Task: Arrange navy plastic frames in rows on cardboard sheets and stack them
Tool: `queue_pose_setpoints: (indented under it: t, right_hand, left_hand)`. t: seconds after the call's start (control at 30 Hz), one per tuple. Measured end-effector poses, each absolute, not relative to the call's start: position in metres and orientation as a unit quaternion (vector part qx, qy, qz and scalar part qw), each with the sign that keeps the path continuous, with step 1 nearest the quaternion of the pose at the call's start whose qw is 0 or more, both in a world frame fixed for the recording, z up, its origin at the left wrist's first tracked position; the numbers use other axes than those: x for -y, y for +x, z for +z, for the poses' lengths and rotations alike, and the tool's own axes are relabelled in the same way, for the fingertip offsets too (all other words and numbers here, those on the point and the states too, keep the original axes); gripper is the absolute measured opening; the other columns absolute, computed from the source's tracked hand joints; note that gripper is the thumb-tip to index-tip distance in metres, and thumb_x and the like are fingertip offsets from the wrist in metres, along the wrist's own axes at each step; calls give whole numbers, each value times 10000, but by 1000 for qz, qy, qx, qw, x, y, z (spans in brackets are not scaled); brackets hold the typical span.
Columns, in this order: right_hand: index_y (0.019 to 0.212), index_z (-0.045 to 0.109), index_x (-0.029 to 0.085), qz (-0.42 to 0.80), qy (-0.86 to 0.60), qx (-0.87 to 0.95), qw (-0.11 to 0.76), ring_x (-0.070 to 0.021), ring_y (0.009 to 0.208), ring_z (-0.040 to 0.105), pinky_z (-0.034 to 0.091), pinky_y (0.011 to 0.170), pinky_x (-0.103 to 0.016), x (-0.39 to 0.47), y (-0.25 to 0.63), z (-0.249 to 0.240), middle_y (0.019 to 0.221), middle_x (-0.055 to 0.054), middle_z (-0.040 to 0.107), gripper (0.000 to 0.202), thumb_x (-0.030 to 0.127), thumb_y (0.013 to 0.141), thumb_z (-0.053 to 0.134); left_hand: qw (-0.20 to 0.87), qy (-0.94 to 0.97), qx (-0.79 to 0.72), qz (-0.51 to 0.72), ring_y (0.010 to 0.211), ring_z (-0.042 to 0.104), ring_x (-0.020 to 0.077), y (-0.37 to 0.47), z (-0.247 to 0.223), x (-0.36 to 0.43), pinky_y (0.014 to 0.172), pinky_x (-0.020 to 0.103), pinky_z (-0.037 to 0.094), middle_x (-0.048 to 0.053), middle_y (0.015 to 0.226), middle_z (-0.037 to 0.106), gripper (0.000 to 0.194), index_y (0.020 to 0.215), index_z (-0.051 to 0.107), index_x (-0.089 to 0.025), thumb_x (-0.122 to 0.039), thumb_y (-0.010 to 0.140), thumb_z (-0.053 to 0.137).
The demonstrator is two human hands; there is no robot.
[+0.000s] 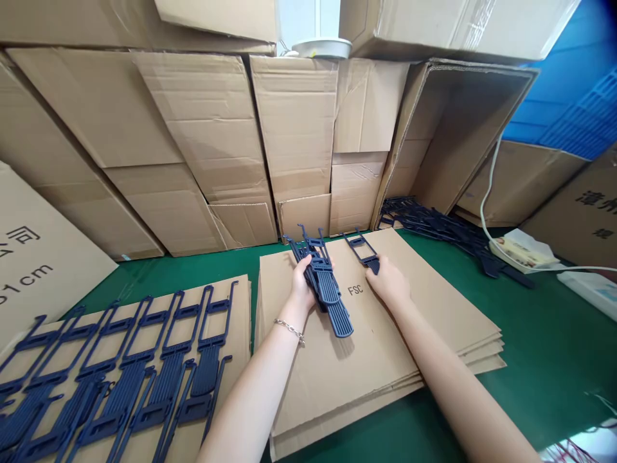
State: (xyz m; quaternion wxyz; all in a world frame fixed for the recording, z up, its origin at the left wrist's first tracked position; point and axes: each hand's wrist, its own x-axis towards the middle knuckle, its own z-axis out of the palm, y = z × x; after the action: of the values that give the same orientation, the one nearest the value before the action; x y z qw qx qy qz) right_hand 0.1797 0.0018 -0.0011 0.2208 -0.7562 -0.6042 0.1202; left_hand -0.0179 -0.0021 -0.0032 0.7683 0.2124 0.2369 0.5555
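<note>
Forearms (pixel 446 379) stretched over a cardboard stack (pixel 308 392)

A bundle of blue frames (pixel 330 289) is gripped in the left hand (pixel 303 287), thumb closed against its side. A single frame (pixel 371 262) is pinched at its near end by the right hand (pixel 390 283), over the stack. Laid-out frames (pixel 207 370) are ranged in rows at the left.

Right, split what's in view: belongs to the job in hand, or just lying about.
Likely in the job:
stacked blue parts (left hand)
single blue part (right hand)
laid-out blue rows
loose blue pile
cardboard sheets

Probably just lying about:
white cable
yellowish packet
round white dish
</note>
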Motion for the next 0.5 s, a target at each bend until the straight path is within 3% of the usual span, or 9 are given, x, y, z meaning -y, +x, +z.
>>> queue_pose_setpoints:
  t: [0.3,0.5]
  right_hand:
    - [1313,428,127,70,-833,519,176,-359,1052,493,418,861,-445,1,242,0,1166,-210,404,535,327,817,422]
    - [1309,484,209,67,-825,532,179,-331,1083,456,406,898,-417,-3,248,-2,1162,-167,445,506,323,817,457]
  left_hand:
    - [786,220,-262,515,721,634,192,-14,-11,-3,649,335,510,98,865,667,357,970,607,-98,-385,767,548]
    - [794,230,-246,506,720,642,227,-11,-9,1,615,332,516,128,878,675,370,971,625,-96,-377,745,544]
